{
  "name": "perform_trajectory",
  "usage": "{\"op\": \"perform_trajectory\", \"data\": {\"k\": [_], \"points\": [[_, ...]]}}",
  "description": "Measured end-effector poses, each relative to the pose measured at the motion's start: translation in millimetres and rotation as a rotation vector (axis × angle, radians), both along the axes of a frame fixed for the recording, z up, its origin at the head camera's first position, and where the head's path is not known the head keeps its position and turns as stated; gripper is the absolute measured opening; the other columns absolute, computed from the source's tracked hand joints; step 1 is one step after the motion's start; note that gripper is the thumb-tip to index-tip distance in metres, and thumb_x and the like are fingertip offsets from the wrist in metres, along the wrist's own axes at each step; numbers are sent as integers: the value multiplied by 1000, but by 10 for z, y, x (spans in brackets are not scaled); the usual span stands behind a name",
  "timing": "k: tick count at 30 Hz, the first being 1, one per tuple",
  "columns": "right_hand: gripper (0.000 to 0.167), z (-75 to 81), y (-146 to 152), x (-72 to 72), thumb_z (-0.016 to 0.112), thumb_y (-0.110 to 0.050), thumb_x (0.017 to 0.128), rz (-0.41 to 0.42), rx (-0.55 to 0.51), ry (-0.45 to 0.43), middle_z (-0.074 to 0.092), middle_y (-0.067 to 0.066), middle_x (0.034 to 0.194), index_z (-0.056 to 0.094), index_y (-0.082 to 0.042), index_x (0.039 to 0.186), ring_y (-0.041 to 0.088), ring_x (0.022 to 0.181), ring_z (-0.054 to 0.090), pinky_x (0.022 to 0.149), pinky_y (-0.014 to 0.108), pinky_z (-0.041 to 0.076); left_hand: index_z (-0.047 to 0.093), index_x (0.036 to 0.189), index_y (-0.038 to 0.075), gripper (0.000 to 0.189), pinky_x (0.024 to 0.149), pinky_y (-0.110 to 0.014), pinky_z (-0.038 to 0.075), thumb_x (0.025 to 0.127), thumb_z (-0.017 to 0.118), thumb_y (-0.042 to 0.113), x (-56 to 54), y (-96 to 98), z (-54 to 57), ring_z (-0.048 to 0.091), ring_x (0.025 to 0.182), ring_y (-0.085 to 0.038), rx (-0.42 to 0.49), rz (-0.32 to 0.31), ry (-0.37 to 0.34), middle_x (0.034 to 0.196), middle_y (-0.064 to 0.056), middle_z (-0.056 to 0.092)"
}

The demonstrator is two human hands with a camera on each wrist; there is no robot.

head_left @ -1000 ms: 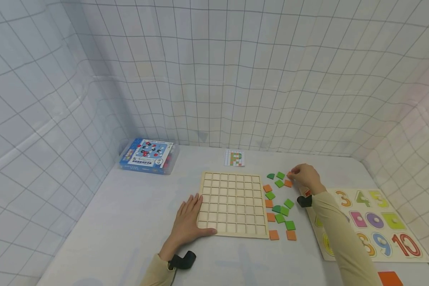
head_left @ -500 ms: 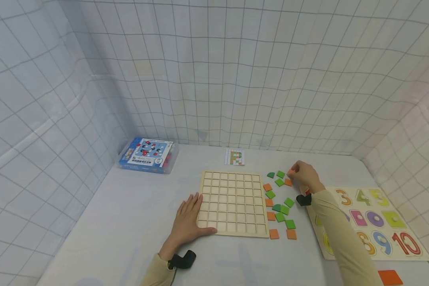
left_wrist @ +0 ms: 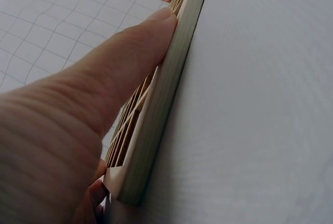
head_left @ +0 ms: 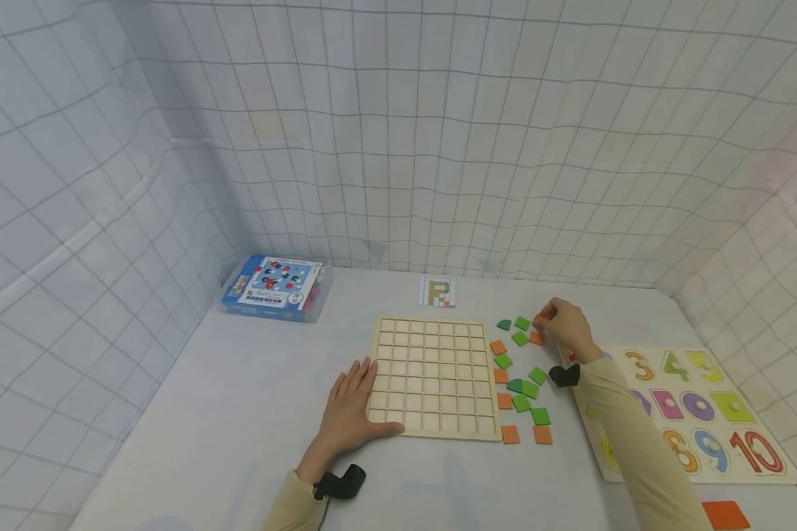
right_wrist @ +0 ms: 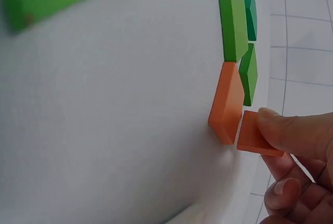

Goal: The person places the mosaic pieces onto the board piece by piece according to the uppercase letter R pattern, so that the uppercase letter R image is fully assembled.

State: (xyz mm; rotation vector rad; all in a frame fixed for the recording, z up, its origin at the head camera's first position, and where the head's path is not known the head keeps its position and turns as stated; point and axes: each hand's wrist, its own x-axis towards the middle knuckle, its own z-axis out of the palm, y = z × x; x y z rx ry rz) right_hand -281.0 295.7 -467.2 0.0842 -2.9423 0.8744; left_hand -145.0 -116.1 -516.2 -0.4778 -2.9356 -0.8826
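My left hand (head_left: pixel 350 408) rests on the lower left corner of a square wooden grid board (head_left: pixel 435 439). Its fingers lie fairly straight along the left side, while the thumb (left_wrist: pixel 138 41) presses on the near rim. The cells in sight hold no tiles. At the right, my right hand (head_left: pixel 569 328) pinches an orange square tile (right_wrist: pixel 255 134) between thumb and fingers. That tile is tilted, close beside another orange tile (right_wrist: pixel 227 104) on the table. Green square tiles (right_wrist: pixel 233 28) and a dark green quarter-round tile (right_wrist: pixel 251 13) lie just past it.
More orange and green tiles (head_left: pixel 530 390) lie right of the board. A small pattern card (head_left: pixel 436 291) is behind it. A number puzzle board (head_left: pixel 687 417) lies under the right forearm. A blue molecule-kit box (head_left: pixel 275 289) stands back left. Grid-patterned cloth walls (head_left: pixel 432 147) enclose the table.
My right hand has risen very slightly with the orange tile still pinched. The left hand and the board have stayed in place.
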Motion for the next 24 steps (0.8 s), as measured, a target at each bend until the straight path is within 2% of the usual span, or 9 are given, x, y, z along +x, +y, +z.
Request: {"op": "perform_trajectory", "data": {"k": [8, 14, 24], "points": [[18, -38, -137, 1, 71, -17, 86, 13, -60, 150, 63, 14, 86, 60, -2, 87, 23, 63, 53, 51, 31, 39, 27, 148, -1, 115, 112, -49, 8, 66, 74, 63, -8, -2, 4, 12, 142, -33, -4, -2, 3, 154, -16, 22], [20, 23, -441, -7, 71, -24, 87, 57, -105, 162, 62, 8, 84, 60, -7, 88, 16, 51, 44, 43, 28, 35, 27, 148, -1, 114, 112, -49, 9, 66, 74, 62, 4, 8, 32, 12, 141, -33, -4, 1, 6, 153, -16, 23], [21, 84, -1039, 31, 73, -26, 85, 216, -151, 164, 61, 1, 79, 60, -10, 87, 14, 49, 41, 40, 26, 31, 27, 148, -1, 114, 112, -49, 9, 65, 76, 61, 15, 15, 37, 12, 142, -32, -6, 9, 0, 153, -16, 23]]}}
